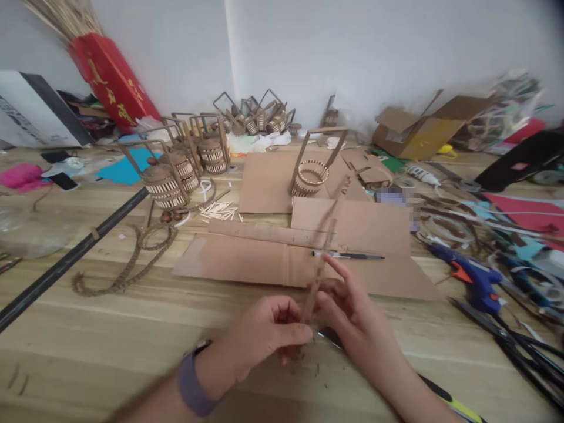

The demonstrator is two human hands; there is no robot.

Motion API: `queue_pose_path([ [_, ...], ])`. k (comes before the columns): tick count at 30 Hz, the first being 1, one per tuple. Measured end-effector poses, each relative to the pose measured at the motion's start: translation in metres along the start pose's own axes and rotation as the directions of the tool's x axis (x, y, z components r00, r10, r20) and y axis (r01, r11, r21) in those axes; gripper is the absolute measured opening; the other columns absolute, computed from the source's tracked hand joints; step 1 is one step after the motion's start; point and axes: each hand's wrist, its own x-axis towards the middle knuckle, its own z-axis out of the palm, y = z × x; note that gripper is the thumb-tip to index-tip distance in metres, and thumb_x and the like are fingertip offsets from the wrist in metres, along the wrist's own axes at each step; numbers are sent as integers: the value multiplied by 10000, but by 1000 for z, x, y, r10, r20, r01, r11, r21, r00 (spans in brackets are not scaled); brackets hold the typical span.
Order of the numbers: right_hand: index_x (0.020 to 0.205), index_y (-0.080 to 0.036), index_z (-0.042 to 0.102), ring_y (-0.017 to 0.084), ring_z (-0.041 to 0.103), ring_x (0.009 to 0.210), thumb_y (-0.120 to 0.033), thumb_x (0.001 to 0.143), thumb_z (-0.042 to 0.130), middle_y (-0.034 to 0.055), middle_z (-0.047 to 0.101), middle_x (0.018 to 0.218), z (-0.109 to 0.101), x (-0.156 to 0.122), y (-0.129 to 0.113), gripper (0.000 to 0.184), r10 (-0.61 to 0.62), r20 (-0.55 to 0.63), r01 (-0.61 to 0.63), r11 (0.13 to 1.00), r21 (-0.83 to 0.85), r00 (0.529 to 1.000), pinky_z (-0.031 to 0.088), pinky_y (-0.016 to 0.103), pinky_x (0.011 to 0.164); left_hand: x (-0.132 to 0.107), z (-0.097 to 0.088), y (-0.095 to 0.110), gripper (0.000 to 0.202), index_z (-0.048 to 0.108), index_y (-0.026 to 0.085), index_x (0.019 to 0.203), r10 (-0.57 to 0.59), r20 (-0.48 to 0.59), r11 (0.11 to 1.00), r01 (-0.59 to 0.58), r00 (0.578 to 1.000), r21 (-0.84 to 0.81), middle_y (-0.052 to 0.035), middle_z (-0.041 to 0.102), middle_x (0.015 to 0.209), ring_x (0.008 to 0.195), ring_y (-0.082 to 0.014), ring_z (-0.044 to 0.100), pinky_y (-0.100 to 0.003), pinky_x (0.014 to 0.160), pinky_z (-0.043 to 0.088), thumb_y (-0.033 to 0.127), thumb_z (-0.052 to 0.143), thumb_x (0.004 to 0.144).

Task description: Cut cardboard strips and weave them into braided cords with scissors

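A narrow brown cardboard strip (326, 241) stands up at a slant in front of me, blurred toward its upper end. My left hand (268, 329), with a purple band on its wrist, pinches the strip's bottom end between thumb and fingers. Higher up, my right hand (348, 311) grips the same strip, its index finger stretched along it. Beneath that hand lies a dark, shiny piece (331, 337), partly hidden. Past the right forearm a black and yellow handle (449, 399) shows; I cannot tell whether the two are one tool.
Flat cardboard (247, 258) lies ahead, bearing a pen (352, 255) and a small slatted bucket (308, 179). Lidded buckets (163, 185), matchsticks (219, 210) and braided rope (132, 264) are at left. A blue glue gun (471, 276) and black scissors (506, 338) lie right.
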Motion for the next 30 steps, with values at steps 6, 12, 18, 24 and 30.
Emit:
queue_pose_path([
  [6, 1505, -219, 221, 173, 677, 721, -488, 900, 612, 8, 688, 870, -3, 6, 4, 768, 174, -5, -164, 936, 310, 985, 547, 337, 717, -2, 1, -9, 262, 503, 199, 780, 16, 16, 980, -19, 1000, 196, 84, 492, 604, 466, -67, 424, -182, 399, 335, 372, 693, 726],
  [12, 1527, -164, 240, 168, 647, 667, -554, 774, 747, -19, 670, 784, 0, 6, 3, 987, 302, -5, -270, 859, 434, 953, 507, 314, 679, 1, 1, -16, 326, 495, 195, 787, 26, 42, 982, -33, 999, 185, 81, 504, 626, 474, -64, 423, -189, 417, 331, 417, 722, 715],
  [18, 1421, -201, 485, 139, 630, 711, -509, 803, 763, 32, 739, 904, 1, 1, 1, 744, 359, 70, -342, 786, 514, 931, 504, 293, 737, 4, 2, -16, 590, 495, 189, 783, 64, 99, 989, -77, 993, 130, 84, 466, 551, 463, -69, 407, -208, 440, 318, 739, 687, 692],
  [24, 1274, -261, 641, 129, 637, 755, -482, 812, 767, 30, 748, 952, 3, 0, 0, 528, 351, 151, -371, 727, 578, 924, 491, 267, 761, 5, 4, -12, 700, 480, 195, 741, 57, 91, 990, -68, 994, 127, 83, 449, 542, 459, -68, 395, -213, 436, 310, 861, 651, 609],
  [30, 1262, -270, 651, 126, 635, 768, -490, 790, 786, 20, 733, 922, 4, -2, -1, 537, 366, 155, -383, 713, 588, 918, 493, 261, 766, 4, 6, -11, 687, 478, 198, 732, 48, 81, 992, -57, 996, 115, 83, 450, 540, 453, -70, 397, -217, 436, 315, 845, 665, 600],
])
